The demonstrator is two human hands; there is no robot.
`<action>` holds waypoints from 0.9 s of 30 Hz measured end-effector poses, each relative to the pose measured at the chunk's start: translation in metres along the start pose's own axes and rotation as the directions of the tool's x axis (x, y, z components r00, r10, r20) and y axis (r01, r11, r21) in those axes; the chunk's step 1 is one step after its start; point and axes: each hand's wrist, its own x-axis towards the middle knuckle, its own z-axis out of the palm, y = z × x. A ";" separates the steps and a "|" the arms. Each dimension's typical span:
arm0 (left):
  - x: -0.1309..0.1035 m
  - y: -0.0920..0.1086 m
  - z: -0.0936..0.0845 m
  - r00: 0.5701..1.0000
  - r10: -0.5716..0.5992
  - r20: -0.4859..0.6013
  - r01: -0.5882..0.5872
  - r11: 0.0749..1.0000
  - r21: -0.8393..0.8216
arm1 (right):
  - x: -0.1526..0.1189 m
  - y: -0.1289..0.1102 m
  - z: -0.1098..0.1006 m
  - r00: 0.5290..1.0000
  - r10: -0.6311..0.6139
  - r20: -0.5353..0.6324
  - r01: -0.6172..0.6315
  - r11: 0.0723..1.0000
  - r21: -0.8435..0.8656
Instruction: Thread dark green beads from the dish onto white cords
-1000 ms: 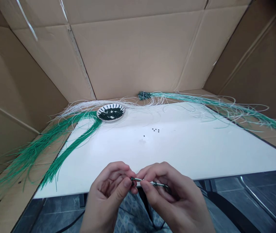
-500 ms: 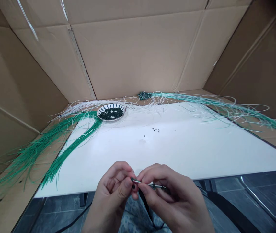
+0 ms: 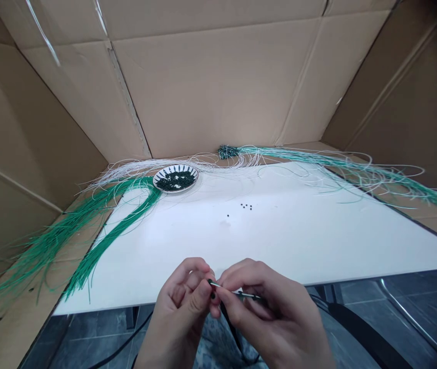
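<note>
Just past the table's front edge, my left hand [image 3: 187, 305] and my right hand [image 3: 274, 315] are close together, fingertips nearly touching. Thumb and fingers of the left hand pinch small dark bead-like pieces [image 3: 213, 295]. A thin white cord [image 3: 216, 285] runs between the fingertips, its left end at another dark piece in the left hand. The right thumb and forefinger close on that cord, and a darker stretch of it shows beneath the right fingers. Part of what each hand holds is hidden.
On the white table [image 3: 187, 230] lie several loose dark pieces [image 3: 246, 206]. A striped plate [image 3: 158, 174] of dark pieces stands at the back left. Green strands [image 3: 126, 220] lie beside it. A bundle of white and green strands [image 3: 299, 155] spans the back right. Cardboard walls [image 3: 218, 87] enclose the table.
Both hands keep their pinches and have shifted only slightly. The dark piece at the cord's left end shows a little more between the fingertips.
</note>
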 end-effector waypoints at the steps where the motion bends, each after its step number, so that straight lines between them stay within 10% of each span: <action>1: 0.000 -0.001 0.000 1.000 0.025 -0.014 -0.025 0.999 0.021 | 0.001 0.001 0.001 1.000 -0.022 -0.001 0.022 1.000 0.020; 14: 0.003 -0.005 0.005 0.972 0.183 -0.146 -0.182 0.983 0.021 | 0.009 0.004 0.005 0.987 0.156 0.036 -0.157 0.902 0.402; 27: 0.000 0.001 0.006 0.965 0.184 -0.188 -0.190 0.982 -0.013 | 0.003 -0.012 0.002 0.965 0.259 0.033 -0.255 0.904 0.343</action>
